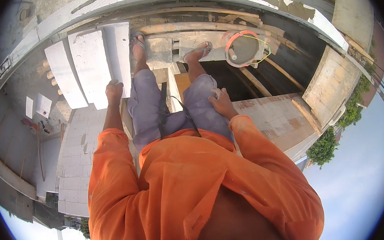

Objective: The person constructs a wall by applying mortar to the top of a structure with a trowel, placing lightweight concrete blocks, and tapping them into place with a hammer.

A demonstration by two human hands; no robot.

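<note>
My left hand [114,90] is closed at the near end of a white building block [118,49], its fingers curled at the edge and partly hidden. Beside it, to the left, lean two more long white blocks, a wide one [89,60] and an outer one [64,73]. My right hand [221,101] rests on my right knee, fingers apart, holding nothing. Beyond that knee, a round bucket [242,48] with an orange rim and a yellow-green cord holds grey mortar. A handle-like piece lies inside the bucket.
My sandalled feet stand on boards [158,49] over a dark opening [236,82] with wooden poles [256,81]. A white block wall [298,14] curves along the far side. A plywood panel [332,82] leans at right. Red-handled tools [30,125] lie at far left.
</note>
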